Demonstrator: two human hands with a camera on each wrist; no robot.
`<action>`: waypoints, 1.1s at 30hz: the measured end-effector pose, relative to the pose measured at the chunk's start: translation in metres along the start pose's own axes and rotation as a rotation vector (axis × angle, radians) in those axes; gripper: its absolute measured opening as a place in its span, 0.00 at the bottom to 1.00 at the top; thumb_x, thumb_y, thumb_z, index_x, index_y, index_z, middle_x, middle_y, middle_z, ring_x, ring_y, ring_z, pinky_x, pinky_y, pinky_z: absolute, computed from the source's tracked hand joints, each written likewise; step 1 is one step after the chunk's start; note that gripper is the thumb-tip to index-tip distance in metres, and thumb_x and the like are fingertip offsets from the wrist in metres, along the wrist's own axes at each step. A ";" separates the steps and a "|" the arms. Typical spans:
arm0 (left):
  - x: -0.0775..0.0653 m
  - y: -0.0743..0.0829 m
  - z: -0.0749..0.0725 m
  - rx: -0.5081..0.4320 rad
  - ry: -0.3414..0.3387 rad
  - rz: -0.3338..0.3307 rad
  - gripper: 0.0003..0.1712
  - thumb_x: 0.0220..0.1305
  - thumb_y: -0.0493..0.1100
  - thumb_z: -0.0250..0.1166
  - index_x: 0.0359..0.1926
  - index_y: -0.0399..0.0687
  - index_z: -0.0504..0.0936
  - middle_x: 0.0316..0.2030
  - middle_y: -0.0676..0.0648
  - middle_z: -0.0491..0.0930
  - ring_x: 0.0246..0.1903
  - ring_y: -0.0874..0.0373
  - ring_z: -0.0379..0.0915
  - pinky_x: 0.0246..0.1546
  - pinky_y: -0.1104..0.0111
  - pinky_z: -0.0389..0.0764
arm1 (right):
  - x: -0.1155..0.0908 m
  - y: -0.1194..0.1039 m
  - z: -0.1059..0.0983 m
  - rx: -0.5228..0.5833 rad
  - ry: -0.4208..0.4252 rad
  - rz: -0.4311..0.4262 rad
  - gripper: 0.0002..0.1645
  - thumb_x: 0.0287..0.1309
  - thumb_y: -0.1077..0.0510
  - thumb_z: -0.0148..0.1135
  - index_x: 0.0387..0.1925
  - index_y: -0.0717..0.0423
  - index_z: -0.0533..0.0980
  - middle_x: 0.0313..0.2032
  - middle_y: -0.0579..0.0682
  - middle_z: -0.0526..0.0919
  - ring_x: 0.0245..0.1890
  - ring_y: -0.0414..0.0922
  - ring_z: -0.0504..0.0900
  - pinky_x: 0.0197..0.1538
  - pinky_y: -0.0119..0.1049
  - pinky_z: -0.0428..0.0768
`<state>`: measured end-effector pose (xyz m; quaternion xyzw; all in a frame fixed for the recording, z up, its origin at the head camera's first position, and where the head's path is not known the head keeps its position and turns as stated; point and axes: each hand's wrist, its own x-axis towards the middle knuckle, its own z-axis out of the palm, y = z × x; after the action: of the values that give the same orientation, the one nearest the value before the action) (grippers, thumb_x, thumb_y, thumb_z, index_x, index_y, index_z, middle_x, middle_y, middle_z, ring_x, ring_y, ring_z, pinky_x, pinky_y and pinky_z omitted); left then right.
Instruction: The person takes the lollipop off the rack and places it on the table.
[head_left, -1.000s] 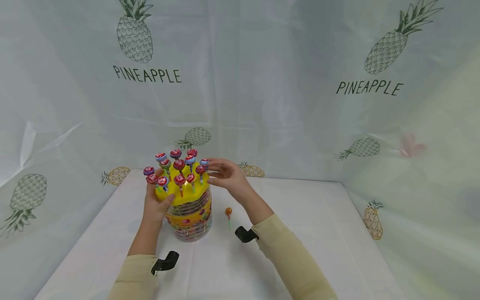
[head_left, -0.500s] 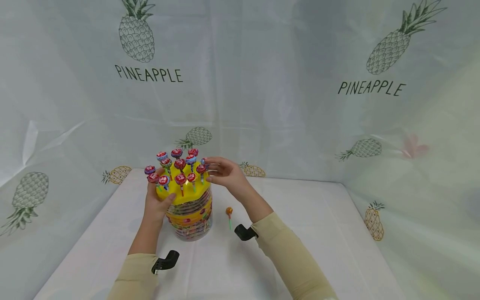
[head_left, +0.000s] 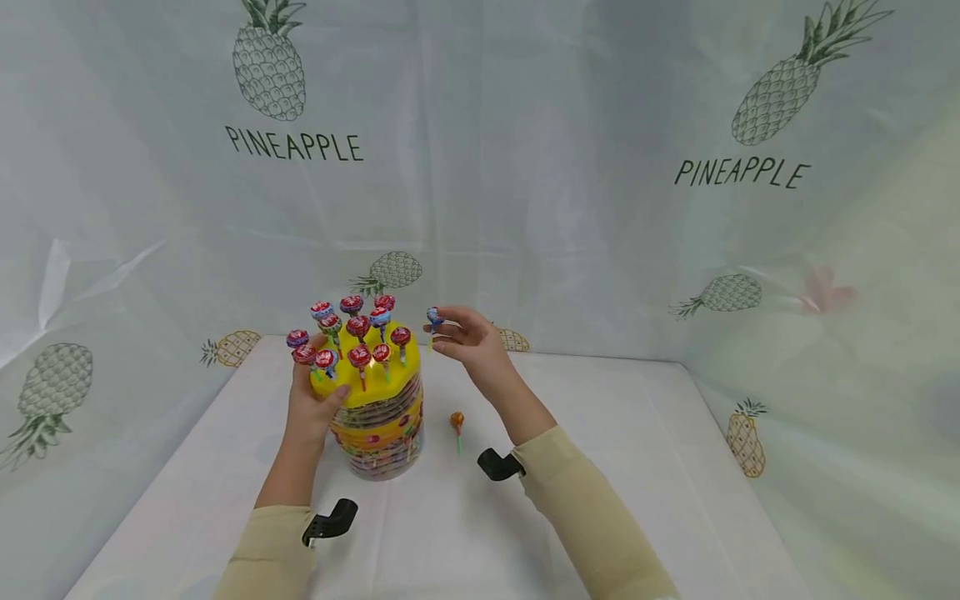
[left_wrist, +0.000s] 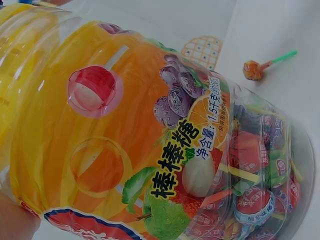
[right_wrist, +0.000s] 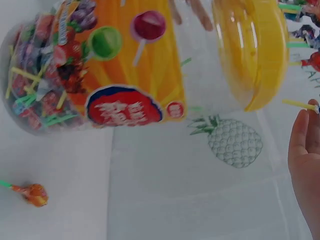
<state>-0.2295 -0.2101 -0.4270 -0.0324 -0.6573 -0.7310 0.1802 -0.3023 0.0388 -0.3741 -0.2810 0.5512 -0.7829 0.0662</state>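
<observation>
A clear plastic candy jar (head_left: pixel 378 433) with an orange printed label (left_wrist: pixel 95 145) stands upright on the white table. Several wrapped lollipops stick up by their sticks from its yellow lid (head_left: pixel 371 383). My left hand (head_left: pixel 318 404) grips the left side of the jar at the lid, thumb toward me. To the right of the lid, my right hand (head_left: pixel 476 346) pinches a blue-wrapped lollipop (head_left: pixel 434 317). Its yellow stick (right_wrist: pixel 297 104) points down, apart from the lid. More lollipops (right_wrist: pixel 45 95) lie inside the bottom of the jar.
One orange-wrapped lollipop (head_left: pixel 457 421) with a green stick lies on the table (head_left: pixel 600 450), right of the jar. A pale cloth printed with pineapples (head_left: pixel 393 271) hangs behind and at the sides.
The right hand has drawn the blue lollipop away from the lid's right edge, moving right and slightly up. The left hand stays on the jar.
</observation>
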 end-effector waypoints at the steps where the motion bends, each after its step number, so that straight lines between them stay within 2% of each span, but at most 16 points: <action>1: 0.000 0.000 0.000 0.007 0.004 -0.003 0.38 0.66 0.42 0.64 0.72 0.69 0.58 0.68 0.50 0.60 0.62 0.56 0.61 0.56 0.78 0.70 | -0.002 0.002 -0.003 0.000 0.008 0.006 0.24 0.60 0.76 0.58 0.55 0.56 0.76 0.57 0.58 0.76 0.55 0.51 0.78 0.57 0.41 0.77; 7: 0.000 -0.001 0.000 -0.018 0.003 0.010 0.39 0.66 0.39 0.64 0.72 0.67 0.58 0.67 0.50 0.61 0.62 0.56 0.61 0.56 0.78 0.70 | -0.017 0.026 -0.022 -0.049 0.042 0.069 0.25 0.59 0.74 0.61 0.58 0.61 0.73 0.56 0.55 0.77 0.54 0.51 0.79 0.57 0.41 0.77; 15: 0.000 0.000 0.000 -0.032 0.003 -0.023 0.40 0.65 0.38 0.64 0.71 0.69 0.58 0.67 0.49 0.61 0.61 0.56 0.63 0.55 0.78 0.72 | -0.037 0.059 -0.044 -0.130 0.111 0.205 0.26 0.59 0.71 0.63 0.60 0.58 0.72 0.57 0.59 0.75 0.53 0.50 0.80 0.55 0.41 0.79; 20: -0.001 0.001 0.000 0.010 0.015 -0.022 0.40 0.65 0.39 0.64 0.72 0.69 0.57 0.67 0.50 0.59 0.62 0.56 0.61 0.55 0.79 0.70 | -0.048 0.074 -0.056 -0.168 0.124 0.252 0.27 0.59 0.69 0.64 0.60 0.57 0.72 0.58 0.62 0.74 0.52 0.50 0.81 0.55 0.40 0.78; 27: 0.000 0.001 0.000 0.029 0.014 -0.022 0.41 0.65 0.39 0.65 0.72 0.70 0.56 0.69 0.49 0.58 0.63 0.56 0.60 0.56 0.79 0.70 | -0.061 0.092 -0.073 -0.221 0.160 0.332 0.26 0.57 0.68 0.66 0.58 0.58 0.73 0.56 0.55 0.76 0.48 0.47 0.83 0.59 0.42 0.75; 33: 0.000 -0.001 -0.001 0.041 0.016 -0.024 0.42 0.64 0.38 0.65 0.72 0.71 0.56 0.69 0.49 0.58 0.62 0.56 0.60 0.54 0.80 0.71 | -0.070 0.108 -0.085 -0.264 0.201 0.413 0.26 0.55 0.67 0.69 0.56 0.58 0.75 0.57 0.54 0.75 0.46 0.46 0.83 0.60 0.42 0.74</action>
<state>-0.2293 -0.2114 -0.4281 -0.0147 -0.6711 -0.7198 0.1772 -0.3103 0.0967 -0.5164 -0.0895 0.6980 -0.6981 0.1321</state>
